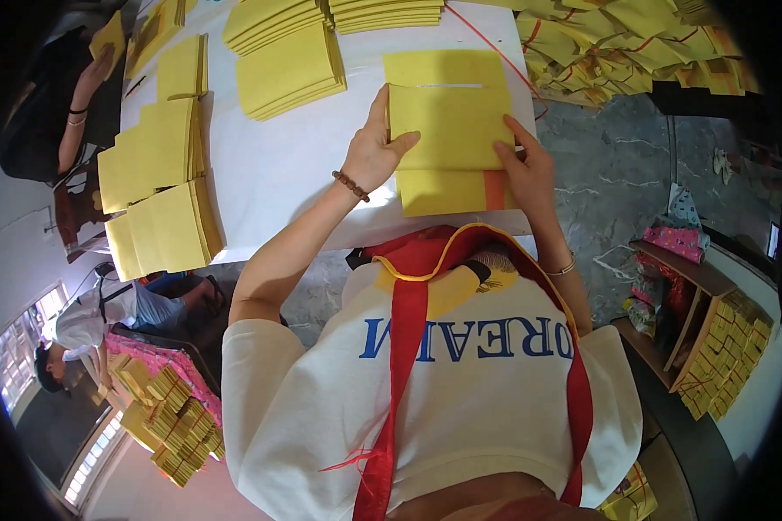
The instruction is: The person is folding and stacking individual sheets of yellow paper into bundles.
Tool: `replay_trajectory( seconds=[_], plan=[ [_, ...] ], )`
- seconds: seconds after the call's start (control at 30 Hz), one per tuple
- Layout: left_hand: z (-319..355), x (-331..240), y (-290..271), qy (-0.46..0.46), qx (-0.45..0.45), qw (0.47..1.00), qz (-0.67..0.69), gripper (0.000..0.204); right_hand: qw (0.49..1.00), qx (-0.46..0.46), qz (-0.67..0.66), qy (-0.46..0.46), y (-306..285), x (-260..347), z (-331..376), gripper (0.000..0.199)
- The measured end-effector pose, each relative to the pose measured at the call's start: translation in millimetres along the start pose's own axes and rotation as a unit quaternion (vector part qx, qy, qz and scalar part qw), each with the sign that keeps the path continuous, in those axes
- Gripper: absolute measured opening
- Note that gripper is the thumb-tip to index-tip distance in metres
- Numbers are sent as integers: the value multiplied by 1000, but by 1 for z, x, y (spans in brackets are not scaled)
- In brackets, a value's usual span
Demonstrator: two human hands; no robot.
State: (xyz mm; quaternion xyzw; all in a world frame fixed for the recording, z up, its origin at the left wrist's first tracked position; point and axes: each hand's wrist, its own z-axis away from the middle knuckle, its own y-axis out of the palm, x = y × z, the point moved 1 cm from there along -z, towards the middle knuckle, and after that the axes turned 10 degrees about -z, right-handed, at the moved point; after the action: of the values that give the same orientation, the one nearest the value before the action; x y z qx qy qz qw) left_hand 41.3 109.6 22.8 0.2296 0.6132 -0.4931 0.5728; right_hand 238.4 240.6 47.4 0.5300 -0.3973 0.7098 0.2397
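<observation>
In front of me on the white table (278, 174), yellow paper sheets (447, 126) lie one over another. A thin pale gap runs across near the far end, and an orange strip shows at the near right corner. My left hand (375, 148) holds the left edge, its thumb lying on top and its index finger stretched along the side. At the right edge, my right hand (526, 165) pinches the paper between thumb and fingers. Some fingertips are hidden under or behind the paper.
Stacks of yellow paper (291, 74) stand beyond my left hand, with more overlapping stacks (169, 230) along the table's left edge. Bundled yellow paper (617, 43) fills the far right. Another person's hand (96, 74) holds yellow paper at far left. A wooden shelf (686, 304) stands right.
</observation>
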Motion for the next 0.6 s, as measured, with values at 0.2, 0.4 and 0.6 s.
replay_trajectory(
  seconds=[0.2, 0.4, 0.6],
  plan=[
    [6, -20, -6, -63, -13, 998, -19, 78, 1000, 14, 6, 15, -2, -2, -4, 42],
    [12, -58, -18, -63, -1, 948, -312, 73, 1000, 15, 12, 19, -3, 0, -5, 41],
    [13, -74, 14, 306, -60, 825, -472, 66, 1000, -3, 11, -3, -2, -5, -8, 41]
  ],
)
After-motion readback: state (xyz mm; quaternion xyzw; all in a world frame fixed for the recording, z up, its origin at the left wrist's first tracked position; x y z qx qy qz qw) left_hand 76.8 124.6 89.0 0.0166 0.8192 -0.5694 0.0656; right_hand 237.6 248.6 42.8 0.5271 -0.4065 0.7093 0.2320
